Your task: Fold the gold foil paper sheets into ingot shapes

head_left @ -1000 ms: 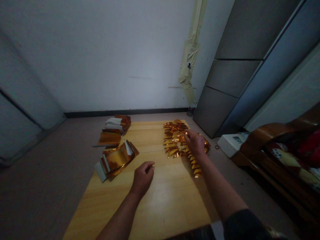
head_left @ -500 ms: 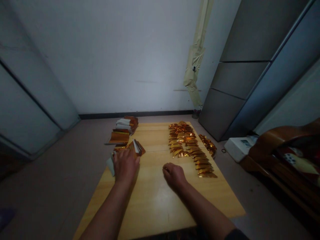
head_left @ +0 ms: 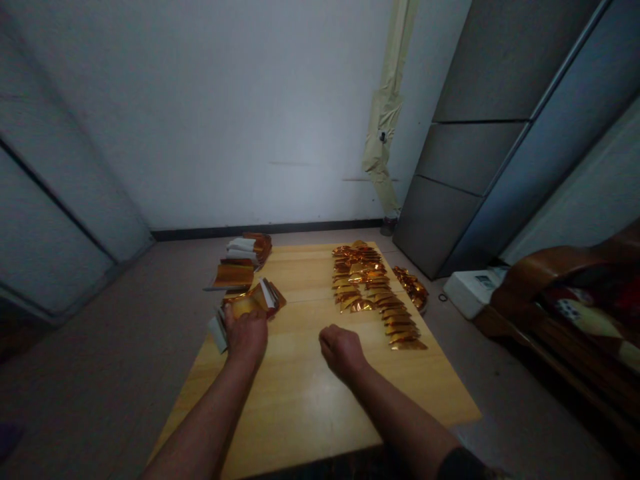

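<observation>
At the left side of the wooden table (head_left: 295, 400), my left hand (head_left: 247, 340) reaches into a loose pile of foil paper. Its thumb and fingers are around a gold foil paper sheet (head_left: 244, 306); the fingertips are partly hidden. Folded sheets with white backs (head_left: 268, 294) lie just beyond that hand. A pale sheet edge (head_left: 219, 335) sticks out on its left. My right hand (head_left: 343, 348) rests near the table's middle with fingers curled closed; whatever they may hold is hidden. Overlapping rows of folded gold foil pieces (head_left: 357, 277) lie beyond it to the right.
More foil sheets (head_left: 234, 274) and a bundle (head_left: 250, 248) lie at the table's far left edge. A heap of shiny folded foil (head_left: 411, 287) sits beside the right edge. A grey fridge (head_left: 450, 180), white box (head_left: 467, 293) and wooden seat (head_left: 540, 300) stand to the right.
My left hand has drawn back slightly towards me, and more of the gold sheet shows beyond its fingers. My right hand stays curled in about the same place. The view has shifted a little.
</observation>
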Available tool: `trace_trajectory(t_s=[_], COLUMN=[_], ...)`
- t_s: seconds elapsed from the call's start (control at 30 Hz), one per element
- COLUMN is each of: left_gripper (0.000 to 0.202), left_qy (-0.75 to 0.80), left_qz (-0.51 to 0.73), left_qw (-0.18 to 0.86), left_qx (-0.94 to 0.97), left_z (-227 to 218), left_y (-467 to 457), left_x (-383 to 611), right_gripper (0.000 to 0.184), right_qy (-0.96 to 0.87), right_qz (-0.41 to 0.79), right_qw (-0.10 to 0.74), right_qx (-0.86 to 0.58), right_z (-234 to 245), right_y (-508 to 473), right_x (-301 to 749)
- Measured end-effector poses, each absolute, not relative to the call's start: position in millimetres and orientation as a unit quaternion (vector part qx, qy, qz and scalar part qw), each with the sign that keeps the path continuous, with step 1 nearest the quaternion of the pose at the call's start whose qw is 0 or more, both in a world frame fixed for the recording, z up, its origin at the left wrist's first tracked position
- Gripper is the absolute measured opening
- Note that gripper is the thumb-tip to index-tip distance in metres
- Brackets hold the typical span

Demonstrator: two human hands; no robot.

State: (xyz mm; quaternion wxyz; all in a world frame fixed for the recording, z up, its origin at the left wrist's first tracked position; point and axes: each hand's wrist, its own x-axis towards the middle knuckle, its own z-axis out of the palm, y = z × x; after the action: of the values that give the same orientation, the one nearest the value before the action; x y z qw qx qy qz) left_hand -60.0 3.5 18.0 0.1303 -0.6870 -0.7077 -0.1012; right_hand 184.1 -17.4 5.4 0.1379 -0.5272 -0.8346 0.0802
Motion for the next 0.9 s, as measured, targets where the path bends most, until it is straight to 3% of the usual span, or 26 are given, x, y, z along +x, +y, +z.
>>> trace_trajectory(t_s=[0.53, 0.8, 0.9], left_gripper=[0.029, 0.023, 0.019], left_qy=[-0.705, -0.725, -0.728], left_qz=[-0.113, -0.203, -0.287], left_qw=[0.156, 0.181, 0.132], left_qx=[-0.682, -0.633, -0.608], left_z=[24.8, 69.4, 91.8], left_y=[-0.2, -6.5, -6.9], left_x=[-69.0, -67.0, -64.8], right_gripper=[0.013, 0.011, 0.012], right_qy=[-0.836, -0.837, -0.836], right_qz=[0.072, 0.067, 0.071], right_qw=[0.139, 0.142, 0.145], right_qx=[-0.526, -0.524, -0.524], right_z=[5.6, 4.0, 3.2], right_y=[-18.0, -17.4, -16.9], right_x=[183.1, 183.2, 182.9])
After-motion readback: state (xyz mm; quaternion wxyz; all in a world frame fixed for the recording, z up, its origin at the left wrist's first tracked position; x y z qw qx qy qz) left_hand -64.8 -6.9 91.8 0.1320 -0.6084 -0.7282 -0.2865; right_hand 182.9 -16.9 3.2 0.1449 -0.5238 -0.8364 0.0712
